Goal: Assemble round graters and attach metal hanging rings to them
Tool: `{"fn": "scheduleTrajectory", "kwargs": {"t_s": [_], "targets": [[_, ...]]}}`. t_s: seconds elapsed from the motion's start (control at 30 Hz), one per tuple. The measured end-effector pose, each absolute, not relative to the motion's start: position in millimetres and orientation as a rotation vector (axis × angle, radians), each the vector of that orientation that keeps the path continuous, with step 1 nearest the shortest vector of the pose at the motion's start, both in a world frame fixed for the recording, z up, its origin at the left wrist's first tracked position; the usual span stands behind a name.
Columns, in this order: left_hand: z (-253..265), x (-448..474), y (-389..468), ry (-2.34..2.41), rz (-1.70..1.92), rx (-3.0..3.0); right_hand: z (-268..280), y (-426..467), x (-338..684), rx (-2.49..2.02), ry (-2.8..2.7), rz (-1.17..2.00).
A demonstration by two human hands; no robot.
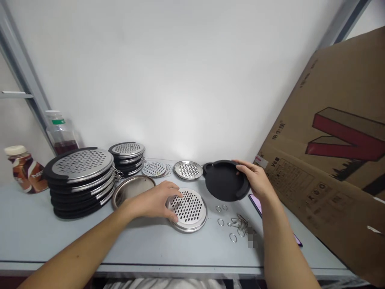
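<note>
My right hand grips a round black plastic tray by its right rim, thumb over the edge; the tray is tilted, with a looped tab at its left. My left hand is open over the left edge of a round metal grater plate, fingers apart, fingertips at its perforated face. Behind it lie a second grater plate and a thin perforated disc. A plain metal dish is partly hidden behind my left wrist. Small metal rings and a heap of chain pieces lie to the right.
A tall stack of black-rimmed graters stands at left, with a smaller stack behind. Farther left are a brown bottle and a clear bottle. A phone lies beside a large cardboard box at right.
</note>
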State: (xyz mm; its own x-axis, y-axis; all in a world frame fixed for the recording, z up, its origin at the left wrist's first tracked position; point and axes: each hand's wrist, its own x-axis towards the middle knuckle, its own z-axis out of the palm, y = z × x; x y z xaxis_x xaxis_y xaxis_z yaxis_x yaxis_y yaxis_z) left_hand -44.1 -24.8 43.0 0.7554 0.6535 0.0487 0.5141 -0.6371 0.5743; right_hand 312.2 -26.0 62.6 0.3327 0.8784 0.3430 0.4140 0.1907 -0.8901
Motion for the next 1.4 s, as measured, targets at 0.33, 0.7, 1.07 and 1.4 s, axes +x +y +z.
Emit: {"fn": "scheduleTrajectory", "kwargs": {"t_s": [0.33, 0.7, 1.07, 1.4], "targets": [[35, -50, -17, 0.903, 0.234, 2.452, 62, -33, 299, -1.702, -1.774, 0.405], [38, -49, -16, 0.956, 0.218, 2.414, 41, -33, 271, -1.686, -1.763, 0.911], [34, -38, -23, 0.857, 0.249, 2.476, 32, -34, 231, -1.811, -2.146, 0.882], [29, -36, -23, 0.879, 0.226, 2.495, 45, -38, 243, -1.511, -2.35, 1.001]]}}
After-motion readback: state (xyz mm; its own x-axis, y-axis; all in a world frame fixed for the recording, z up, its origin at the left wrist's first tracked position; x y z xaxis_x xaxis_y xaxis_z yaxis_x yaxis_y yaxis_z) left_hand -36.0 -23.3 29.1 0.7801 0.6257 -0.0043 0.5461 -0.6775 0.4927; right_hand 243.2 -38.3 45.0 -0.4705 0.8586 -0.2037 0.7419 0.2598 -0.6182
